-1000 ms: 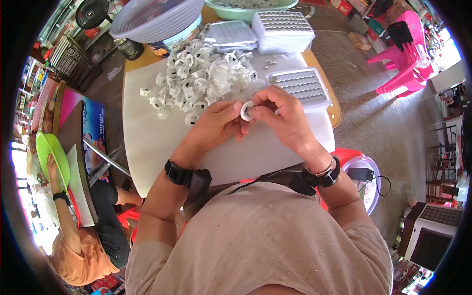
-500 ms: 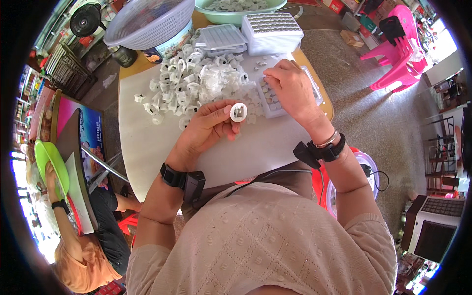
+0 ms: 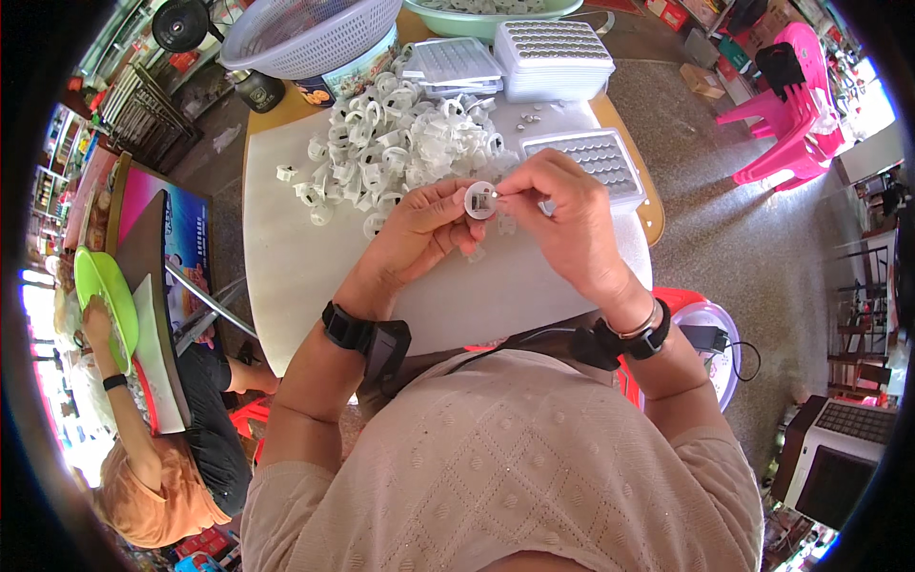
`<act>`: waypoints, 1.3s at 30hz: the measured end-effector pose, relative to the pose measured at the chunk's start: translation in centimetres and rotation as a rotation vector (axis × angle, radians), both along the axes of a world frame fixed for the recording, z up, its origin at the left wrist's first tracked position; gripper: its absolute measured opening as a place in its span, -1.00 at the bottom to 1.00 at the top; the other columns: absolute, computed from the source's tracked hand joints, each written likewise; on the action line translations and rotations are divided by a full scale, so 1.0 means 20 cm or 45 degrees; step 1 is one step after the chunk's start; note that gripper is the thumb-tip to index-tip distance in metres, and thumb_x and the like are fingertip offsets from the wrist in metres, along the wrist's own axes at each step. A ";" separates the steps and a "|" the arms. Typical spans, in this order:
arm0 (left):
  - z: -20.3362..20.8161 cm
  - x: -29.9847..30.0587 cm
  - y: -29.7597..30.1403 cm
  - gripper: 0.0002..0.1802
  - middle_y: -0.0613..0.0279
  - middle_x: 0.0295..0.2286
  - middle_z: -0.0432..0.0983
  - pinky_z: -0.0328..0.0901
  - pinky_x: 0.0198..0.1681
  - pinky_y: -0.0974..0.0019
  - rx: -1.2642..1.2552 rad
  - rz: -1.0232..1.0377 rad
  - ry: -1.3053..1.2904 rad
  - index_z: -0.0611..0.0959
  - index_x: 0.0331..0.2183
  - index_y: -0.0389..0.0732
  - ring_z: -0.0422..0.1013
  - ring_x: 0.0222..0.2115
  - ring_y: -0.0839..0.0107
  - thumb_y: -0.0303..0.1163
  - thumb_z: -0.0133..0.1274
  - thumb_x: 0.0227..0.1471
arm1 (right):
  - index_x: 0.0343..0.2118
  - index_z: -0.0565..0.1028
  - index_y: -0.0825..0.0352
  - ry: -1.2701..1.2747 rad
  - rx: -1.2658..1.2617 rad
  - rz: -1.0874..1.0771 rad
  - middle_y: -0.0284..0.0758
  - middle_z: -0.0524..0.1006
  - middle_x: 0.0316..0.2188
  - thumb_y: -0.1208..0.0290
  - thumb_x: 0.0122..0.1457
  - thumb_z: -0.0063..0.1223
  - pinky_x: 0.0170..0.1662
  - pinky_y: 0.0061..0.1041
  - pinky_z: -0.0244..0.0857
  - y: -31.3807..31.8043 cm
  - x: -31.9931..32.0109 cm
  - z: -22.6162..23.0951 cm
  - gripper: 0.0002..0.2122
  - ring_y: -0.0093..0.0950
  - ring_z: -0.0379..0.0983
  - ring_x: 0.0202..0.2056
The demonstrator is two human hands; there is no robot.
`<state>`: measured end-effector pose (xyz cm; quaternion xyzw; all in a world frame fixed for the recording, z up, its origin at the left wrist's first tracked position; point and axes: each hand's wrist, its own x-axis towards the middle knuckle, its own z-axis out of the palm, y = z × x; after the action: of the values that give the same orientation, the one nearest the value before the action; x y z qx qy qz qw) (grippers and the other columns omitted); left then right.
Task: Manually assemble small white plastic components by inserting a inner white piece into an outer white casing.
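My left hand (image 3: 419,234) grips a round white plastic part (image 3: 480,201) between thumb and fingers, its face with a small rectangular recess turned up. My right hand (image 3: 572,224) meets it at the right edge, thumb and forefinger pinched together; whatever sits between those fingertips is too small to name. Beyond my left hand spreads a heap of similar white and translucent plastic parts (image 3: 400,153). Behind my right hand lies a white tray (image 3: 626,202) with rows of small round silver pieces, partly covered by the hand.
A stack of white trays (image 3: 556,84) and clear plastic trays (image 3: 453,67) stand at the table's back. A lavender basket (image 3: 315,43) and a pale green basin (image 3: 496,26) sit farther back. At left, a person in orange (image 3: 162,491) reaches into a green basin (image 3: 107,296).
My right hand has come from the tray toward me and left, up to the round part in my left hand. The left hand keeps its grip. The whole view has shifted slightly.
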<state>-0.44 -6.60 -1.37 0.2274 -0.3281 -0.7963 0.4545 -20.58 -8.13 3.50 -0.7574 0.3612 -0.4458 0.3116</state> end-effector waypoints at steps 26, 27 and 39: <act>-0.03 0.00 0.01 -0.66 0.24 -0.41 0.52 0.42 -0.41 0.41 -0.027 0.015 -0.209 0.53 -0.08 -0.34 0.46 -0.48 0.49 -0.32 -0.05 0.19 | -0.48 0.52 0.35 0.096 0.044 0.107 -0.27 0.47 -0.50 0.59 -0.09 0.16 -0.33 -0.41 0.34 -0.02 0.02 -0.06 -0.92 -0.27 0.44 -0.40; -0.03 0.00 0.02 -0.66 0.24 -0.41 0.52 0.42 -0.41 0.41 -0.027 0.013 -0.210 0.53 -0.08 -0.34 0.46 -0.48 0.49 -0.32 -0.05 0.19 | -0.48 0.49 0.36 0.112 0.015 0.108 -0.26 0.47 -0.51 0.58 -0.09 0.16 -0.33 -0.39 0.34 -0.02 0.01 -0.07 -0.91 -0.27 0.44 -0.40; 0.01 -0.01 0.02 -0.61 0.24 -0.37 0.51 0.44 -0.40 0.44 -0.015 -0.083 -0.312 0.52 -0.07 -0.37 0.44 -0.45 0.52 -0.28 -0.04 0.19 | -0.45 0.40 0.34 0.330 -0.229 0.052 -0.21 0.45 -0.53 0.52 -0.07 0.17 -0.38 -0.30 0.34 0.05 0.00 -0.06 -0.84 -0.18 0.45 -0.43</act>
<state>-0.72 -6.28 -1.10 0.3094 -0.3929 -0.7751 0.3861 -20.64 -7.05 2.25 -0.8407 0.3415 -0.3683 0.2022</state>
